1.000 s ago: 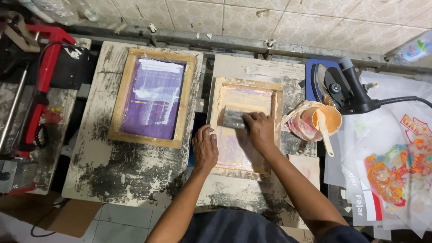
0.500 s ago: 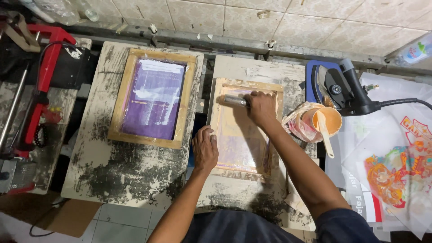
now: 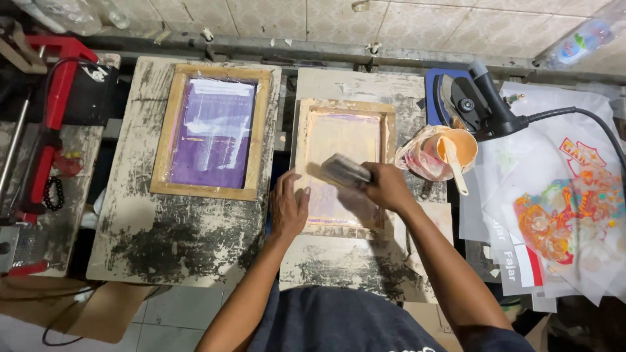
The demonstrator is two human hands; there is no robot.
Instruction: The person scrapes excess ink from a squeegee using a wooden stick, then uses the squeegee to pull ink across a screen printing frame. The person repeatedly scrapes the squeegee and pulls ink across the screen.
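Right hand (image 3: 385, 186) clenched around squeegee (image 3: 345, 171), blade tilted on mesh of wooden screen frame (image 3: 343, 168) to press ink through; left hand (image 3: 288, 207) flat, open, on frame's left rail, pinning it against stained tabletop (image 3: 339, 267); orange ink cup (image 3: 456, 148) just right, within reach.

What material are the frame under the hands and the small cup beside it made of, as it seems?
The frame looks like bare, unpainted wood: pale tan bars with ink stains. The cup looks like smooth orange plastic, slightly glossy, though its wrapping hides much. The right hand holds a squeegee; its material is blurred.
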